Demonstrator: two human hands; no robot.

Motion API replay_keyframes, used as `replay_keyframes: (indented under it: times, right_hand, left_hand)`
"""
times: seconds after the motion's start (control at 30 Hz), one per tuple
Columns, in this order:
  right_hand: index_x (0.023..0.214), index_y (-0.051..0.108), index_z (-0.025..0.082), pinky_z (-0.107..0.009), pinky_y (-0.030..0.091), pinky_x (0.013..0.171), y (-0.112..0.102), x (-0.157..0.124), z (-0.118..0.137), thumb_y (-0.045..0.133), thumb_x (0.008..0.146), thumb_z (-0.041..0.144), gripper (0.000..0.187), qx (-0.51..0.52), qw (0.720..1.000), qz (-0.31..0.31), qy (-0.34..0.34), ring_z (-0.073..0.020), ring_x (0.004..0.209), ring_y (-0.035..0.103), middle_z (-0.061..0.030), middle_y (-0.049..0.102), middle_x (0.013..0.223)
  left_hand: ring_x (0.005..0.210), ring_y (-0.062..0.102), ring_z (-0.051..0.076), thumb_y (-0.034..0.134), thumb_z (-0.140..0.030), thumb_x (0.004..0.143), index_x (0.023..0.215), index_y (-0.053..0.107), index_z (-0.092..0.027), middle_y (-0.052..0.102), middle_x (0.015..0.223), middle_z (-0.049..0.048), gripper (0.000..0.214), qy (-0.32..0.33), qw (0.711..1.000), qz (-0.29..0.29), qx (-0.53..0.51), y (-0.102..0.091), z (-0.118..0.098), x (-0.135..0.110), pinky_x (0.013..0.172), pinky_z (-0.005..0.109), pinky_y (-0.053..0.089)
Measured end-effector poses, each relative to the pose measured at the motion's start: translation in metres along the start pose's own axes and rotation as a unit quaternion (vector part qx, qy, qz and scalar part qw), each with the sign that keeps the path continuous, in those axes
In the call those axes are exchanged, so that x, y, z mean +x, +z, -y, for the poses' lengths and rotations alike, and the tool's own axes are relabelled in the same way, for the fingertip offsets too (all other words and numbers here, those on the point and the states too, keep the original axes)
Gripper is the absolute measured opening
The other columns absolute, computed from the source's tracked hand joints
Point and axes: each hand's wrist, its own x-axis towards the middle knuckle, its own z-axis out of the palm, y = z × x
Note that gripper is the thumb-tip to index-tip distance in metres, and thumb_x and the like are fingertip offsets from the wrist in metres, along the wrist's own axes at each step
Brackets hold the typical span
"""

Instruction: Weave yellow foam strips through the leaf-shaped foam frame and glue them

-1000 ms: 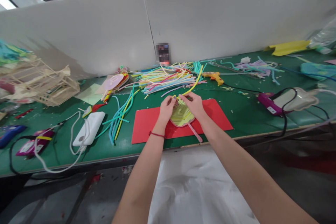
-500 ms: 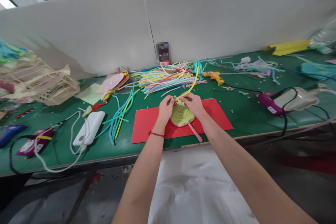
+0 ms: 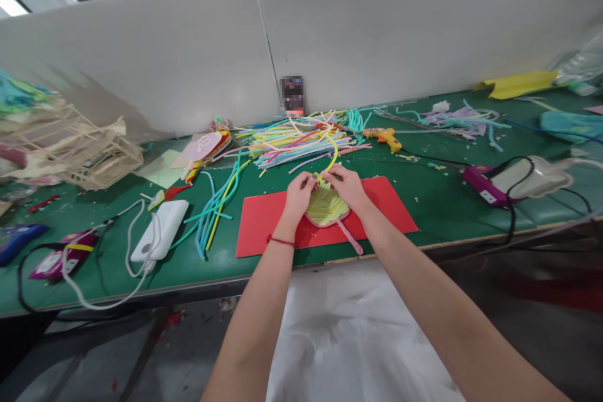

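Yellow strip (image 3: 335,154), nipped by the right hand (image 3: 347,186), left hand (image 3: 299,192) apparently pinching its near end; below them, the pink-edged fan (image 3: 328,206) looks mostly covered, strip's tail not yet down.

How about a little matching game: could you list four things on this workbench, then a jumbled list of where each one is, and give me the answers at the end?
Things:
1. Yellow strip
2. Yellow-green piece
3. White block
4. Orange glue gun

Places:
A. To the right of the heap of coloured strips
B. Over the red board, its edge trimmed in pink
C. To the left of the red board
D. Rising in a curve from the fingertips of the right hand

Right pairs: 1-D, 2-B, 3-C, 4-A
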Motion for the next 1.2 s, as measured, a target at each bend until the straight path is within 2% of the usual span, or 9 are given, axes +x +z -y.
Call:
replay_keyframes:
  times: [0.17, 0.4, 0.83, 0.93, 1.1, 1.2]
  right_hand:
    - [0.064, 0.057, 0.018, -0.023, 0.040, 0.048, 0.0002, -0.0006, 0.0014, 0.056, 0.073, 0.048, 0.031, 0.003, 1.000, 0.011, -0.003, -0.0096, 0.056, 0.047, -0.0002, 0.049, 0.070]
    - [0.062, 0.059, 0.018, -0.024, 0.040, 0.052, 0.0011, -0.0019, 0.0051, 0.060, 0.071, 0.046, 0.029, 0.005, 1.000, -0.025, -0.011, -0.0115, 0.062, 0.050, -0.0011, 0.052, 0.069]
    - [0.069, 0.055, 0.019, -0.023, 0.041, 0.051, 0.0003, -0.0021, 0.0018, 0.051, 0.077, 0.048, 0.031, 0.004, 0.999, 0.040, 0.023, -0.0104, 0.057, 0.047, 0.0011, 0.051, 0.065]
    - [0.069, 0.054, 0.019, -0.023, 0.040, 0.051, 0.0022, -0.0034, 0.0040, 0.051, 0.077, 0.047, 0.029, -0.013, 1.000, 0.021, 0.006, -0.0104, 0.057, 0.048, 0.0010, 0.051, 0.066]
    - [0.075, 0.057, 0.020, -0.024, 0.042, 0.054, 0.0035, -0.0045, 0.0068, 0.061, 0.070, 0.044, 0.025, 0.000, 0.998, -0.061, -0.006, -0.0131, 0.066, 0.053, -0.0011, 0.057, 0.075]
    - [0.077, 0.060, 0.020, -0.024, 0.043, 0.056, 0.0020, -0.0047, 0.0078, 0.060, 0.071, 0.042, 0.023, -0.007, 0.998, -0.053, -0.015, -0.0133, 0.068, 0.055, -0.0020, 0.058, 0.079]
  left_hand:
    - [0.055, 0.045, 0.009, 0.046, -0.020, 0.077, 0.060, 0.046, -0.017, 0.047, 0.055, -0.0034, 0.018, 0.000, 1.000, 0.015, -0.008, 0.0010, -0.0004, -0.0005, 0.059, 0.022, 0.037]
    - [0.054, 0.045, 0.009, 0.045, -0.019, 0.078, 0.059, 0.045, -0.017, 0.047, 0.054, -0.0030, 0.019, -0.008, 1.000, 0.002, -0.024, 0.0024, -0.0007, 0.0000, 0.057, 0.022, 0.036]
    - [0.055, 0.045, 0.010, 0.045, -0.023, 0.079, 0.061, 0.045, -0.017, 0.047, 0.054, -0.0029, 0.019, -0.020, 1.000, 0.016, -0.006, 0.0065, 0.0001, -0.0019, 0.057, 0.021, 0.037]
    - [0.055, 0.045, 0.010, 0.045, -0.021, 0.078, 0.060, 0.044, -0.017, 0.046, 0.054, -0.0027, 0.019, -0.023, 1.000, 0.016, -0.009, 0.0064, -0.0005, -0.0017, 0.056, 0.022, 0.036]
    - [0.054, 0.044, 0.010, 0.045, -0.019, 0.078, 0.059, 0.044, -0.018, 0.045, 0.053, -0.0032, 0.018, -0.017, 0.999, 0.020, 0.026, 0.0046, -0.0003, -0.0015, 0.056, 0.022, 0.036]
    - [0.057, 0.045, 0.011, 0.046, -0.018, 0.077, 0.058, 0.045, -0.017, 0.048, 0.055, -0.0026, 0.019, 0.006, 0.995, 0.028, 0.094, 0.0051, -0.0012, -0.0030, 0.058, 0.022, 0.035]
